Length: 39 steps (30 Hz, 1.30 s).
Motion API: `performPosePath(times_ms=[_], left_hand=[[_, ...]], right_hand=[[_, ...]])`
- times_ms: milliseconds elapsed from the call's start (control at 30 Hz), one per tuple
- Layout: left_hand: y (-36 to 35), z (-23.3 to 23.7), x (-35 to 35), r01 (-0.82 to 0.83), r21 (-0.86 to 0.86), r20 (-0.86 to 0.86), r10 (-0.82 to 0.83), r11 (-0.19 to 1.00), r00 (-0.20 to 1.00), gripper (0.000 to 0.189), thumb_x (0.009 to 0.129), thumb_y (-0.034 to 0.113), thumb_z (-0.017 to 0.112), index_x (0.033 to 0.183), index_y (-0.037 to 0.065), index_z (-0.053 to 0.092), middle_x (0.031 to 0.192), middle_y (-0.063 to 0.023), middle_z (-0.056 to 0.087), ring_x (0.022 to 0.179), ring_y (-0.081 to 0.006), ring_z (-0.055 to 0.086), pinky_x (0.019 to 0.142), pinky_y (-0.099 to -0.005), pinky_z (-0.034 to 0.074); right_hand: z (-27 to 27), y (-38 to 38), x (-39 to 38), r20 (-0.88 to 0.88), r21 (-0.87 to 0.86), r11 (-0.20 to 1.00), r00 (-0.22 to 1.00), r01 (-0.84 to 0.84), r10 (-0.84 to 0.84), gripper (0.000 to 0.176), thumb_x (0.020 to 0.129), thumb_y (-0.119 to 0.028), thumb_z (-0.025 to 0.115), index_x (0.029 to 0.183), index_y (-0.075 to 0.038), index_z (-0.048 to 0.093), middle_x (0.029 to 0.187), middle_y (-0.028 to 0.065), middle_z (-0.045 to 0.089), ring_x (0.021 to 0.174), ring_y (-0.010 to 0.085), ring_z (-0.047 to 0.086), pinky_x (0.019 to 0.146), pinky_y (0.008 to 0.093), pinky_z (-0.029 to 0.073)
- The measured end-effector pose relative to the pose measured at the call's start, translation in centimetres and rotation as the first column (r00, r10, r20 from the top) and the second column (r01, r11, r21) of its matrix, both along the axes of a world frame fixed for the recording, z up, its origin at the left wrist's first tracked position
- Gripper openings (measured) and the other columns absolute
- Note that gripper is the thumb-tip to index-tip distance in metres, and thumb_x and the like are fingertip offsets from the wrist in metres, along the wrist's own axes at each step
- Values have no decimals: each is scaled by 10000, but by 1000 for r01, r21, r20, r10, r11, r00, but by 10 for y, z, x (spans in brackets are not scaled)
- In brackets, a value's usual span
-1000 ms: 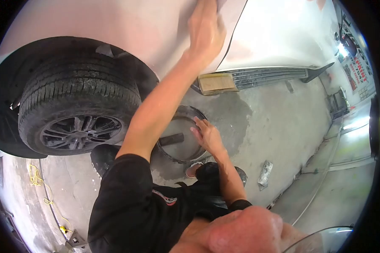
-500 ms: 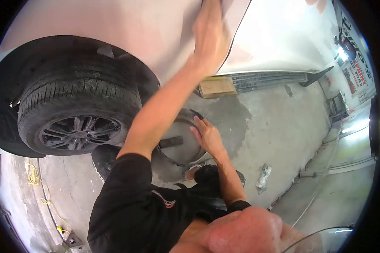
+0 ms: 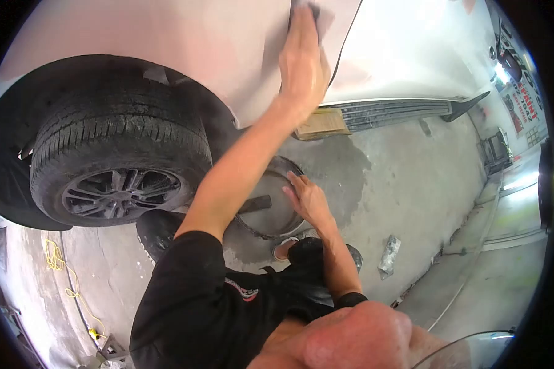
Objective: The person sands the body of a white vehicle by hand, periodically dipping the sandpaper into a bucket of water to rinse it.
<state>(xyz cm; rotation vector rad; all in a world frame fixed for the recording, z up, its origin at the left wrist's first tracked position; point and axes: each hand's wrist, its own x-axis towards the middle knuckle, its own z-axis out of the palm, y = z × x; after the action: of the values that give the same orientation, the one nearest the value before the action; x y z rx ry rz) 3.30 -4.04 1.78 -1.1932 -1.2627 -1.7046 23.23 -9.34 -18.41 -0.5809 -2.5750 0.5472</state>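
Note:
My left hand (image 3: 303, 77) reaches up to the pale car panel (image 3: 228, 43), its fingers closed on a dark sanding block (image 3: 315, 11) pressed against the surface near the panel gap. Lower down, my right hand (image 3: 309, 202) is over the edge of a round basin (image 3: 269, 226), fingers spread and thumb apart; whether it touches the rim is unclear. A dark flat block (image 3: 255, 204) lies at the basin's left side. Left of my arm is the wheel (image 3: 120, 160) in its arch.
A tan block (image 3: 321, 124) rests at the end of a ribbed running board (image 3: 394, 112) under the car. A crumpled silvery object (image 3: 388, 255) lies on the wet-patched concrete floor (image 3: 406, 184). A yellow cord (image 3: 72, 293) runs along the lower left.
My left hand has shifted slightly down the panel, and more of the dark block shows at its fingers. My right hand stays over the basin's edge. The view has shifted slightly.

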Motion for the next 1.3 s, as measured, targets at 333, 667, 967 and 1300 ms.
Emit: performPosePath(times_ms=[333,667,967,1300], left_hand=[[-13,15,9,-54,46,-27,55,997,998,596,849,-106,534,1436,-35,458,1286,-324,598,1086,-524,605,924,-525,516],[2,16,-4,19,63,-76,-14,998,997,619,877,-139,519,1479,-141,370,1301,-402,560,1128,-529,611,966,-511,526],[7,20,-8,-59,28,-50,60,998,997,299,846,-70,579,1144,-56,600,1075,-321,632,973,-503,622,827,-530,509],[6,29,-6,-61,21,-76,62,998,995,618,893,-136,496,1496,-126,362,1370,-368,548,1250,-489,577,1080,-482,473]], right_hand=[[0,1,-1,15,25,1000,1000,15,-15,423,929,-217,701,1277,1,600,998,202,669,829,415,677,696,479,557],[-2,2,-1,43,-14,1000,999,19,-18,431,930,-229,697,1290,-16,594,1024,201,677,840,424,681,706,486,562],[-3,2,0,91,-24,1000,996,17,-14,411,937,-238,691,1280,-31,600,1016,197,670,860,415,683,715,485,565],[-7,1,-2,80,-21,1000,997,-1,3,419,934,-238,694,1275,-16,596,1024,203,673,857,421,679,716,489,560]])
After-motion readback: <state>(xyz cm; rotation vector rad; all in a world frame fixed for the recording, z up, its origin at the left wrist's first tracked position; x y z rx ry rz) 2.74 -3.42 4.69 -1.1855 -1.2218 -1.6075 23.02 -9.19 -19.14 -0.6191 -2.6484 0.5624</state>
